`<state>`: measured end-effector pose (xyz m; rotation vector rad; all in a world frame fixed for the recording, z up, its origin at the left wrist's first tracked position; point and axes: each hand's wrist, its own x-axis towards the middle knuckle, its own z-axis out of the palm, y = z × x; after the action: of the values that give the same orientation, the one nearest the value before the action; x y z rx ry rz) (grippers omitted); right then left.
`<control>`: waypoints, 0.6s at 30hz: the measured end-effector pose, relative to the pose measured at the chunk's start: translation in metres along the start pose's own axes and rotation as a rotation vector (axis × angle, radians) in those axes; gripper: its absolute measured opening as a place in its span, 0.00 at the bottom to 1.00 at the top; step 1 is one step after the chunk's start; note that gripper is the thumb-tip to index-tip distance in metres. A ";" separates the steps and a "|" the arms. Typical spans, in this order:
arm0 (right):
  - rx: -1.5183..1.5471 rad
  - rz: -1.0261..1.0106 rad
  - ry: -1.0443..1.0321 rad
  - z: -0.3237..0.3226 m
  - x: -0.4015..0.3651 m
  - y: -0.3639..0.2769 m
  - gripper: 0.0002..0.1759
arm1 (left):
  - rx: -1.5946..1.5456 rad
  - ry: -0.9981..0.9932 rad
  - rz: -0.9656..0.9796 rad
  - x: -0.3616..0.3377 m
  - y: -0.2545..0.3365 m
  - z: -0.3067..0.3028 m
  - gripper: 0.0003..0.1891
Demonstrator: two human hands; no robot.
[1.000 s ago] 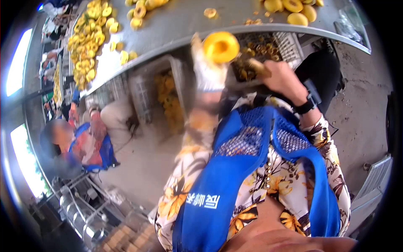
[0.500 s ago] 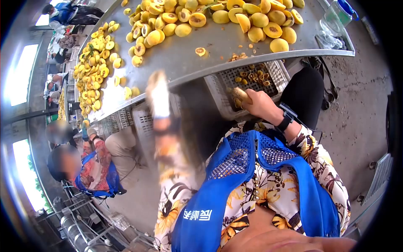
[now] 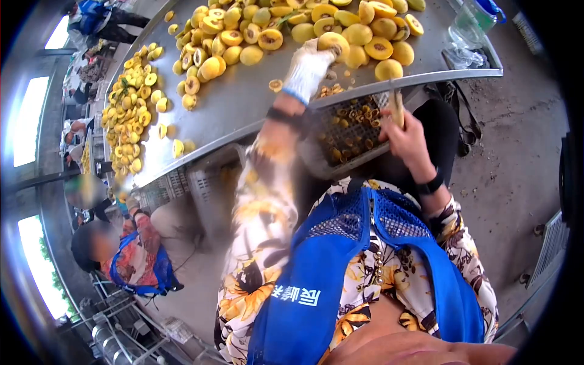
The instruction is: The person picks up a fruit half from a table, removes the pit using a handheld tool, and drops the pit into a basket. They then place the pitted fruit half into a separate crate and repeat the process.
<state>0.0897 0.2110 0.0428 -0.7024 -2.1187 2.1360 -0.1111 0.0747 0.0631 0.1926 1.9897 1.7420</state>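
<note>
My left hand (image 3: 309,68), in a white glove with a blue cuff, reaches over the metal table. Its fingers are closed on a yellow peach half (image 3: 333,44) at the near edge of the pile. Around it lie many yellow peach halves (image 3: 270,39), several with the pit showing. My bare right hand (image 3: 406,139) is wrapped round the light handle of a knife (image 3: 396,111), whose narrow metal end points up, just short of the table edge. Below that hand, pits and scraps lie in a plastic crate (image 3: 356,157).
The metal table (image 3: 237,115) has a raised front lip. A second peach heap (image 3: 131,115) lies at its left. A clear jug (image 3: 471,25) and crumpled plastic (image 3: 465,59) sit at the right corner. A co-worker (image 3: 137,249) sits at left beside another crate (image 3: 213,182).
My left hand has swung from the table's front edge at left to the peach pile and taken hold of a half. My right hand has risen from over the crate with the knife.
</note>
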 end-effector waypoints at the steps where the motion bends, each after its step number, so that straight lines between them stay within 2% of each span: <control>1: 0.113 0.050 -0.060 0.001 0.008 -0.003 0.14 | 0.410 0.075 0.343 -0.026 -0.006 -0.006 0.16; 2: 0.225 0.103 -0.119 0.002 0.018 -0.004 0.17 | 0.824 0.138 0.681 -0.051 -0.011 -0.009 0.16; 4: 0.522 0.227 -0.228 0.015 0.027 -0.011 0.22 | 0.624 0.153 0.652 -0.092 -0.020 0.002 0.18; 5: 0.617 0.253 -0.273 0.022 0.031 -0.008 0.24 | 0.593 0.122 0.794 -0.108 -0.024 0.005 0.21; 6: 0.625 0.401 -0.378 0.024 0.043 0.008 0.23 | 0.718 0.103 0.985 -0.115 -0.033 0.009 0.24; 8: 0.601 0.251 -0.397 0.035 0.036 0.013 0.21 | 0.668 0.170 0.860 -0.131 -0.044 0.014 0.21; 10: 0.544 0.173 -0.335 0.041 0.025 0.016 0.19 | -0.213 0.207 0.251 -0.151 -0.044 0.022 0.22; 11: 0.516 0.134 -0.300 0.043 0.021 0.018 0.18 | -0.414 0.156 0.302 -0.155 -0.045 0.020 0.21; 14: 0.402 0.015 -0.378 0.041 0.020 0.026 0.19 | -0.855 -0.052 -0.090 -0.144 -0.064 0.023 0.28; 15: 0.242 -0.129 -0.319 0.045 0.020 0.027 0.20 | -0.999 -0.122 -0.220 -0.142 -0.070 0.025 0.32; 16: 0.076 -0.261 -0.237 0.049 0.021 0.027 0.22 | -0.876 -0.053 -0.130 -0.143 -0.071 0.028 0.31; 18: -0.360 -0.383 -0.083 0.045 0.021 0.024 0.23 | -0.627 0.083 0.040 -0.145 -0.075 0.034 0.29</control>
<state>0.0615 0.1747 0.0119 -0.1967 -2.4672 1.6359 0.0460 0.0315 0.0268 -0.0536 1.4010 2.3293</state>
